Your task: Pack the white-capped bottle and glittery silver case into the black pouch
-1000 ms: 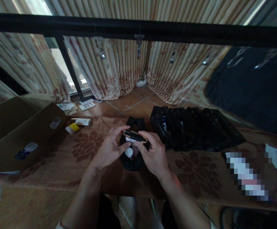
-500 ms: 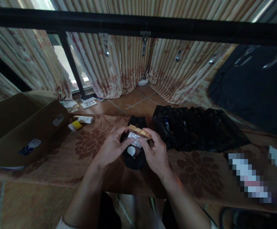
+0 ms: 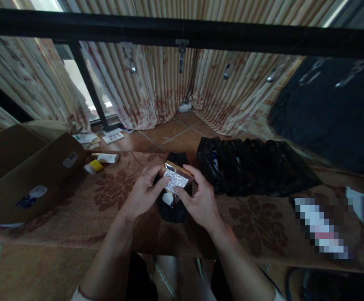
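Between my two hands is a small rectangular glittery case (image 3: 176,179), its face covered in silver sparkle and its edge shiny gold. My left hand (image 3: 143,191) grips its left side, the thumb resting on the sparkly face. On the right side, my right hand (image 3: 201,201) holds it with the thumb near the lower edge. Directly below the case is a black pouch (image 3: 171,215) on the cloth-covered surface. A white rounded item (image 3: 168,198) shows at the pouch; its kind is unclear.
An open cardboard box (image 3: 44,179) stands at left, near a white tube (image 3: 107,158) and a yellow-labelled item (image 3: 93,167). A black plastic bag (image 3: 250,167) lies to the right, beyond a blurred-out item (image 3: 321,228). A dark rail (image 3: 232,39) crosses before striped curtains (image 3: 166,83).
The glittery case has tilted, so more of its sparkly face and less of its gold edge shows. Both hands still hold it. The view has shifted slightly to the right.
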`<state>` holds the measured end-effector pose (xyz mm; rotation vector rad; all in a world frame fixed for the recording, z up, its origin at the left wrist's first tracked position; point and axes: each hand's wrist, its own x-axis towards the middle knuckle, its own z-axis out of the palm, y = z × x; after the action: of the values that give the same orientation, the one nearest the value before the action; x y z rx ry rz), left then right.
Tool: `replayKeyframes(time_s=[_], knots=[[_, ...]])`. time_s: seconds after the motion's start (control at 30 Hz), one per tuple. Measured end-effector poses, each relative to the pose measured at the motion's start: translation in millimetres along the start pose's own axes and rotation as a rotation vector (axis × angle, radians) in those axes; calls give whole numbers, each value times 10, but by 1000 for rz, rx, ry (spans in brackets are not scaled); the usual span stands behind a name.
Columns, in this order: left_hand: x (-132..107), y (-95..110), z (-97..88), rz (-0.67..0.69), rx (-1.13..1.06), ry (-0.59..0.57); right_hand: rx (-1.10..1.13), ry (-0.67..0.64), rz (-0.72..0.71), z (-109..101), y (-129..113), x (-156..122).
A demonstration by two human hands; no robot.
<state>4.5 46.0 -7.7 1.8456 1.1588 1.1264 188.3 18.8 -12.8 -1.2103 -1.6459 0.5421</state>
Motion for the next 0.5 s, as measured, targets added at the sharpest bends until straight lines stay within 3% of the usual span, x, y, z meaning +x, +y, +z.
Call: replayKeyframes(time_s=[0.2, 0.5], knots=[[19, -28, 14, -50, -122, 53, 2, -64, -15, -25, -32, 1], [23, -16, 8, -12, 8, 65, 10, 5, -3, 27, 23, -10]])
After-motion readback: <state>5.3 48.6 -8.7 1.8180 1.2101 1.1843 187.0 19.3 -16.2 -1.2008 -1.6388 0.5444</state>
